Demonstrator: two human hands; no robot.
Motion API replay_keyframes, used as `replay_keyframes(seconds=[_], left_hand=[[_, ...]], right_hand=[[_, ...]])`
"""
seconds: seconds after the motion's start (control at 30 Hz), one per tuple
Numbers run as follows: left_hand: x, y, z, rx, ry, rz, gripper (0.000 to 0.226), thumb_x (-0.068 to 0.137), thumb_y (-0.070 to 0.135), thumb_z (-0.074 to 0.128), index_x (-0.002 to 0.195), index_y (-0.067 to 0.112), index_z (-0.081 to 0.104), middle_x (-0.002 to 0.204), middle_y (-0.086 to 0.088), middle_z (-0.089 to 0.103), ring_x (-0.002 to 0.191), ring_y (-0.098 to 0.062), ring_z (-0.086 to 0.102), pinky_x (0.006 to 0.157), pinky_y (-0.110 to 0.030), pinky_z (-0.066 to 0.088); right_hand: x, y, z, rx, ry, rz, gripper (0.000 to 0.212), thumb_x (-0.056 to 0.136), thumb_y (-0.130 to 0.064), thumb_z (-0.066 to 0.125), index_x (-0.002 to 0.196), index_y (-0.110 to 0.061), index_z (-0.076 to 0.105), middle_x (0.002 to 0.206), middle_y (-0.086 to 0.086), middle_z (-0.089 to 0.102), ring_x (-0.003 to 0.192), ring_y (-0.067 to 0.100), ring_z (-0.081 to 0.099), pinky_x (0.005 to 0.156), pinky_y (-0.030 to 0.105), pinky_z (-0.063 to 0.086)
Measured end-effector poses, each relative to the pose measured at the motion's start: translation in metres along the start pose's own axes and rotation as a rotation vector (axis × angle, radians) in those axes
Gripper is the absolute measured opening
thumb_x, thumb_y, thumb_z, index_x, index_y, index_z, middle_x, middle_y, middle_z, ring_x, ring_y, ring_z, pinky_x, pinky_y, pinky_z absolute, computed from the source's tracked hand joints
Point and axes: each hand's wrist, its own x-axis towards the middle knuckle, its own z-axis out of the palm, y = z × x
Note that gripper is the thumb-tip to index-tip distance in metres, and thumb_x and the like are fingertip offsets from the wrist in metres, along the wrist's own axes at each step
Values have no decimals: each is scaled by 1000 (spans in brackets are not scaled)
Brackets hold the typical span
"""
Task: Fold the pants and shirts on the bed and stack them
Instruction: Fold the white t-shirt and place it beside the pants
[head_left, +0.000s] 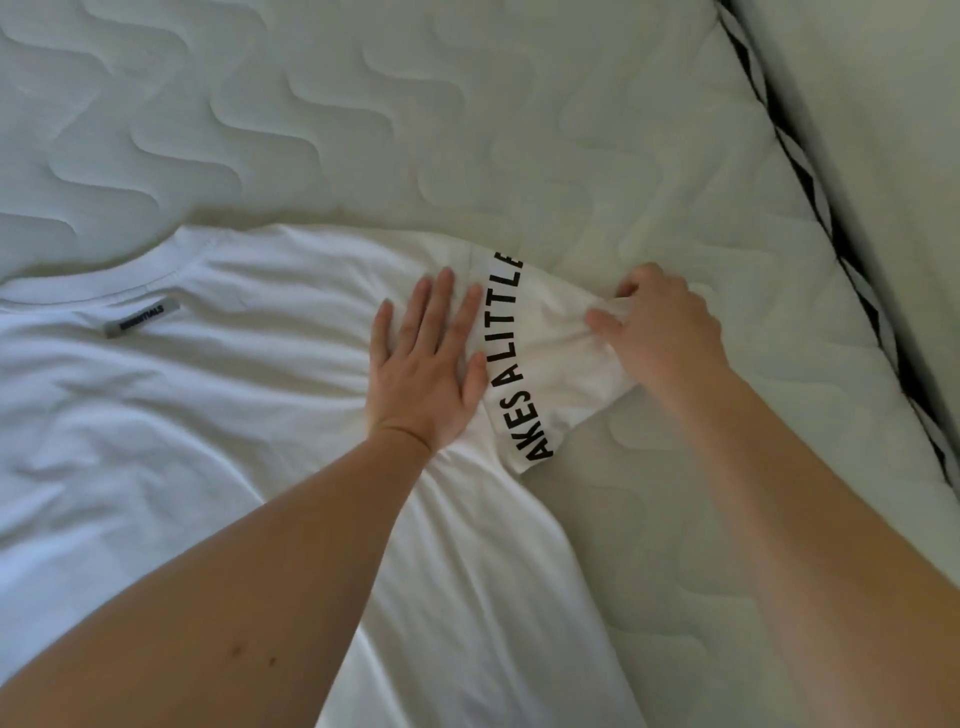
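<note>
A white T-shirt (218, 415) lies spread flat on a bed's quilted mattress (467, 104), covering the near left part of its surface and running off the near and left edges of view. Its round collar sits toward the left, with a small grey label (141, 318) just below the neckline. One short sleeve (540, 353) reaches out to the right, toward the mattress's right edge, and carries black capital letters along it; the visible part reads "AKES A LITTLE".

The left hand (428, 364) lies flat on the shirt's shoulder, just beside the sleeve seam, fingers straight and slightly spread, palm pressing the cloth down. The right hand (657, 325) grasps the sleeve's outer end, its fingers curled into the bunched fabric. Both bare forearms reach in from the near edge.

Along the mattress's right edge runs a black-and-white patterned trim (810, 187).
</note>
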Motion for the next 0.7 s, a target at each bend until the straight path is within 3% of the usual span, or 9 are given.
replay_keyframes(seconds=[0.07,0.17,0.23,0.3,0.4,0.47,0.53,0.6,0.7], left_hand=[[1,0,-1,-7,-6,-36,70,96,51,23,159,24,5,167,0,6,153,-16,4,122,-48,7],[1,1,-1,-16,-3,-63,76,95,52,26,158,12,8,166,-4,9,153,-16,7,122,-48,8],[2,1,-1,-9,-6,-72,76,95,51,25,157,9,11,166,-6,10,153,-17,7,122,-48,9],[2,1,-1,-2,-16,-74,74,96,50,23,158,10,12,166,-5,9,153,-17,6,123,-48,8],[2,2,-3,-9,-26,-74,72,97,50,19,158,12,12,166,-3,8,153,-15,4,123,-47,7],[2,2,-3,-8,-28,-77,71,97,50,17,158,13,12,166,-3,8,153,-14,4,123,-47,7],[3,2,-4,-6,-29,-82,71,97,50,16,158,13,13,166,-3,9,153,-14,5,123,-47,7],[3,2,-4,-9,-28,-87,71,97,49,16,158,12,14,166,-3,10,153,-15,6,123,-47,7],[3,2,-3,-5,-28,-83,72,96,49,18,158,12,15,166,-4,11,153,-15,7,122,-48,8]], right_hand=[[1,9,-7,151,-125,111,40,87,-40,64,112,-9,58,110,11,62,99,30,58,74,34,40],[1,21,-13,239,-100,80,30,90,-36,66,88,-7,63,92,13,68,87,31,62,66,33,38],[-2,26,-15,568,-58,114,27,89,-33,68,89,-6,66,91,14,70,85,32,65,75,41,51],[-5,32,-14,943,-92,179,17,89,-29,69,86,-12,71,88,9,72,83,26,68,87,46,53],[-12,34,-8,1312,-161,366,15,90,-25,65,81,-16,73,78,0,74,75,16,70,75,34,57],[-19,31,-3,1512,-212,397,20,92,-21,60,78,-18,74,74,-2,74,69,11,70,64,26,55],[-22,26,0,1650,-178,395,27,94,-20,55,71,-17,69,71,0,69,67,12,67,63,27,53],[-23,20,0,1728,-147,345,27,98,-24,48,77,-17,64,73,-1,69,71,12,67,69,28,50],[-26,16,1,1558,-357,123,41,102,-46,39,125,-18,60,114,-6,72,103,9,69,81,27,54]])
